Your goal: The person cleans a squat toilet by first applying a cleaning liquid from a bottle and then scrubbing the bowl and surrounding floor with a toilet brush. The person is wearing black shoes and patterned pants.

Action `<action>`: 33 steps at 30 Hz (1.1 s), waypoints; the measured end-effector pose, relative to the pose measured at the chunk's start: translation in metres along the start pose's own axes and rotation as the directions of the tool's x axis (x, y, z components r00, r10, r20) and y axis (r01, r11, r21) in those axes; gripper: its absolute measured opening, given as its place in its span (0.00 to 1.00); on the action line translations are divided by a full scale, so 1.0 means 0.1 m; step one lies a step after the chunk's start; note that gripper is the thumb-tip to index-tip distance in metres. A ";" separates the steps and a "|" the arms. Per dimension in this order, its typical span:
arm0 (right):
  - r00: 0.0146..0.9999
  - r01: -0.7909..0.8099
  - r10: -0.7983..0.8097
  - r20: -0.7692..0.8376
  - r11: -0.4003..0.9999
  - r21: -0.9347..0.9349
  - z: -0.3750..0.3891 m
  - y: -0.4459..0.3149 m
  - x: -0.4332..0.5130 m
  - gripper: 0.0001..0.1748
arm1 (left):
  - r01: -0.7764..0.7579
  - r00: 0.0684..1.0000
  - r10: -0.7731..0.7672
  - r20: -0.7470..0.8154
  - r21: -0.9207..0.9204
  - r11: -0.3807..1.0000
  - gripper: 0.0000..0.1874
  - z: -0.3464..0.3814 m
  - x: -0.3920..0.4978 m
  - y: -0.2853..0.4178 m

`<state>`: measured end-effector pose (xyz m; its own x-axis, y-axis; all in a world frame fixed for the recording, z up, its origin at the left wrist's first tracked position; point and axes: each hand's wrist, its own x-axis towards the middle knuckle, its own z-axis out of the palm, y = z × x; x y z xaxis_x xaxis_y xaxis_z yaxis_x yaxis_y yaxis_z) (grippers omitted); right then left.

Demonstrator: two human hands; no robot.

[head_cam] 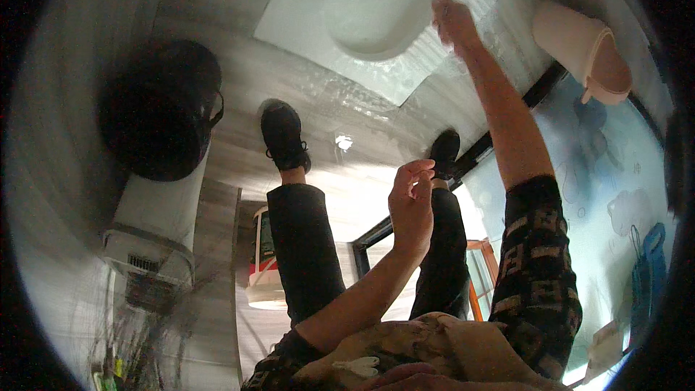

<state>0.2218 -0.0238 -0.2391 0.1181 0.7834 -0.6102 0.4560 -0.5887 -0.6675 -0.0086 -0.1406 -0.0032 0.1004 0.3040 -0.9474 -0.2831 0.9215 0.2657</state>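
My right hand (455, 24) is raised at the upper right, its fingers curled beside a pale, rounded white vessel (374, 21); blur hides whether it pinches anything. My left hand (415, 195) hangs in front of my body between my legs, fingers bent and thumb close to them, with no object visible in it. The white vessel lies over a whitish sheet or mat (304, 32), partly ribbed, on the wood-look floor. Its top end is cut off by the picture's upper rim.
A black bucket-like container (157, 114) stands at left. A pale pink bin (570, 38) lies tilted at upper right by a dark frame (478, 152) and a pale bluish panel with drawings (608, 174). A white-rimmed bucket (266, 288) is near my left leg; my black shoes (281, 133) are on the floor.
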 end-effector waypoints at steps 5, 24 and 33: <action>0.992 -0.119 0.058 -0.111 0.711 -0.693 -0.26 0.07 -0.35 0.19 | -0.050 0.999 0.050 0.017 -0.019 0.999 0.08 -0.01 0.00 -0.04; 0.933 -0.082 0.046 -0.357 0.993 -0.086 0.83 -0.44 -0.46 0.26 | -0.109 0.988 0.102 -0.114 -0.058 0.992 0.09 -0.12 -0.07 -0.14; 0.983 0.144 -0.183 0.001 0.769 -0.623 0.70 -0.40 -1.67 0.33 | -0.133 0.988 0.115 -0.105 -0.190 0.973 0.08 -0.12 -0.13 0.02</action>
<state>0.1224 -0.1453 -0.1401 0.0319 0.8776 -0.4784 0.9170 -0.2161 -0.3353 -0.0215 -0.1459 0.0073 -0.0337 0.3809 -0.9240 -0.4701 0.8098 0.3509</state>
